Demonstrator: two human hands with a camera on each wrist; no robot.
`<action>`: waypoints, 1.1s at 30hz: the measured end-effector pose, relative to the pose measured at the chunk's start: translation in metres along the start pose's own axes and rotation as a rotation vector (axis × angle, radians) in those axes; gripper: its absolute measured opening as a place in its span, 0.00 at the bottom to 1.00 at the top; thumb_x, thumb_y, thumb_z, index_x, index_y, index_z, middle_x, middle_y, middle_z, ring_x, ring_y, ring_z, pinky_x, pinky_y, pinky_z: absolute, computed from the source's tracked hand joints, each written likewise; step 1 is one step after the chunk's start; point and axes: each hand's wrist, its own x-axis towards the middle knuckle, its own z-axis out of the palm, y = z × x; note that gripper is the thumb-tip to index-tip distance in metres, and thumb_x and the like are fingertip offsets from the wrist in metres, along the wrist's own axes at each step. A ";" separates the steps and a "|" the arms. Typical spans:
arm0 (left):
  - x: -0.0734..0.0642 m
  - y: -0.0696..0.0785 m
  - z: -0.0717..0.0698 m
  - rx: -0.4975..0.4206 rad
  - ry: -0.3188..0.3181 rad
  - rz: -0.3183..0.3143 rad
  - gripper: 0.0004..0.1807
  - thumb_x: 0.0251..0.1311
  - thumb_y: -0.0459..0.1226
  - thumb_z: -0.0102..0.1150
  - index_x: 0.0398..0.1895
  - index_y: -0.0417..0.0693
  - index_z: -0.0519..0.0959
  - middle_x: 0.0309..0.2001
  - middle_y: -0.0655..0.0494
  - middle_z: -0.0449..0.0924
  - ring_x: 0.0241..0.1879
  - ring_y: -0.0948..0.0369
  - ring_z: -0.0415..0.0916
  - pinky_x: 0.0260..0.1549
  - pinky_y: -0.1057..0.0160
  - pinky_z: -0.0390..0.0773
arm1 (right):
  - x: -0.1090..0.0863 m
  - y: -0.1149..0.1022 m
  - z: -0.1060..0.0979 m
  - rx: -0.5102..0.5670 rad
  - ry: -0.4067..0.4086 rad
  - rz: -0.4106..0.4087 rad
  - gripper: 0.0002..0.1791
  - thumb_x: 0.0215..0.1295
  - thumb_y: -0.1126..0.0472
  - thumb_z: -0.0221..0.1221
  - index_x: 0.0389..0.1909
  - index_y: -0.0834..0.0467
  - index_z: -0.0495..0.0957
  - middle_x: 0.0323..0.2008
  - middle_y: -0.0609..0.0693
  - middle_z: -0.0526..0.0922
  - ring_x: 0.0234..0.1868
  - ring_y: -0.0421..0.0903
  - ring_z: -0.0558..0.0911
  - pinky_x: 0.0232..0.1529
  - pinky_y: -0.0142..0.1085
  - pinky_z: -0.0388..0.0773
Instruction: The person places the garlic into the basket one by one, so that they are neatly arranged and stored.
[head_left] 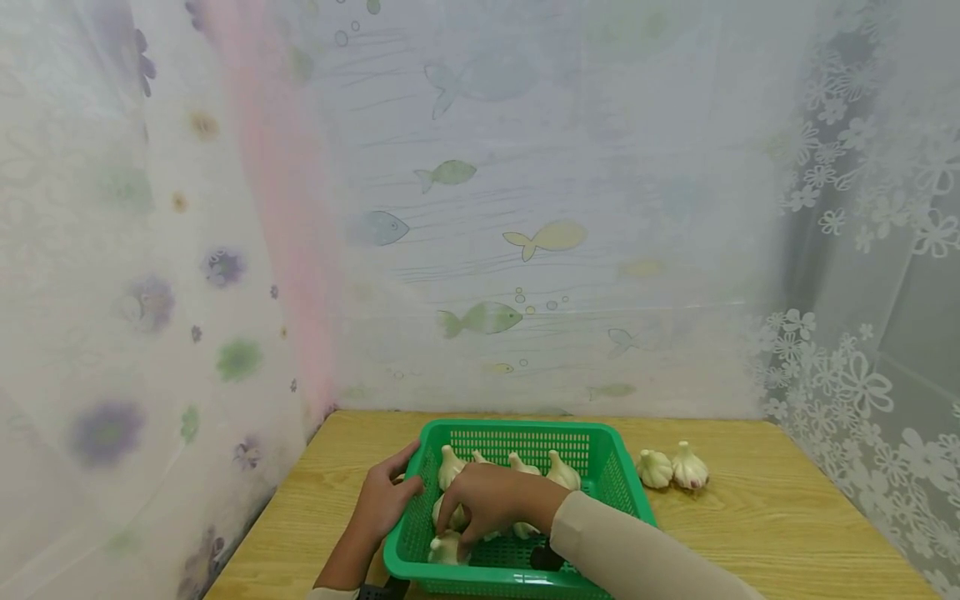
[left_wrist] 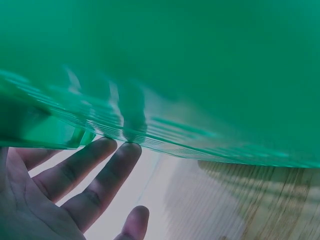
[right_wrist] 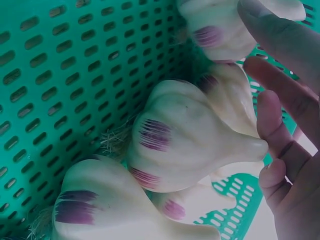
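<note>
A green plastic basket point(head_left: 517, 575) with slotted walls stands on the table and holds several white garlic bulbs. My left hand point(head_left: 382, 498) rests at its left side; in the left wrist view, the extended fingertips touch the basket's outer wall point(left_wrist: 210, 90). My right hand point(head_left: 491, 497) reaches down inside, at the front left corner. There its thumb and fingers pinch a garlic bulb point(head_left: 446, 548), seen at the top of the right wrist view as a purple-streaked bulb point(right_wrist: 215, 32). Below it, another garlic bulb point(right_wrist: 185, 135) lies with its stem towards the fingers.
Two garlic bulbs point(head_left: 672, 468) sit on the wooden table point(head_left: 757, 517) to the right of the basket. A patterned curtain with fish point(head_left: 487, 317) hangs behind the table, and more curtain flanks both sides.
</note>
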 end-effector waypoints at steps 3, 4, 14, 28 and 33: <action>0.000 0.000 0.000 0.006 0.001 0.001 0.38 0.57 0.31 0.61 0.76 0.49 0.71 0.65 0.37 0.78 0.59 0.43 0.81 0.40 0.57 0.81 | 0.000 0.000 -0.001 0.008 0.006 -0.001 0.18 0.56 0.46 0.74 0.49 0.38 0.90 0.35 0.30 0.88 0.23 0.22 0.76 0.55 0.30 0.76; 0.000 0.000 0.000 0.006 0.001 0.001 0.38 0.58 0.31 0.61 0.76 0.49 0.71 0.65 0.37 0.78 0.59 0.42 0.81 0.40 0.57 0.81 | 0.000 0.000 -0.001 0.011 0.007 -0.001 0.18 0.56 0.46 0.74 0.49 0.38 0.90 0.35 0.31 0.88 0.23 0.22 0.76 0.56 0.31 0.76; 0.001 -0.001 0.000 -0.011 0.000 -0.002 0.38 0.57 0.30 0.61 0.76 0.48 0.71 0.66 0.37 0.78 0.59 0.43 0.81 0.40 0.55 0.83 | 0.000 0.000 -0.004 0.031 0.033 -0.043 0.17 0.58 0.49 0.74 0.49 0.44 0.90 0.42 0.33 0.90 0.31 0.23 0.80 0.36 0.17 0.74; 0.001 -0.002 0.001 0.006 0.000 0.009 0.38 0.58 0.31 0.61 0.76 0.48 0.71 0.66 0.37 0.77 0.61 0.42 0.80 0.42 0.54 0.82 | -0.008 0.007 -0.015 0.025 0.033 -0.024 0.18 0.59 0.48 0.73 0.52 0.44 0.90 0.46 0.32 0.89 0.41 0.29 0.84 0.41 0.19 0.75; 0.001 -0.002 0.001 -0.008 0.002 0.003 0.39 0.57 0.30 0.62 0.76 0.48 0.71 0.66 0.36 0.77 0.59 0.41 0.81 0.41 0.55 0.83 | -0.014 0.006 -0.022 0.026 0.028 -0.016 0.19 0.59 0.50 0.74 0.52 0.45 0.90 0.45 0.35 0.90 0.38 0.30 0.83 0.39 0.21 0.75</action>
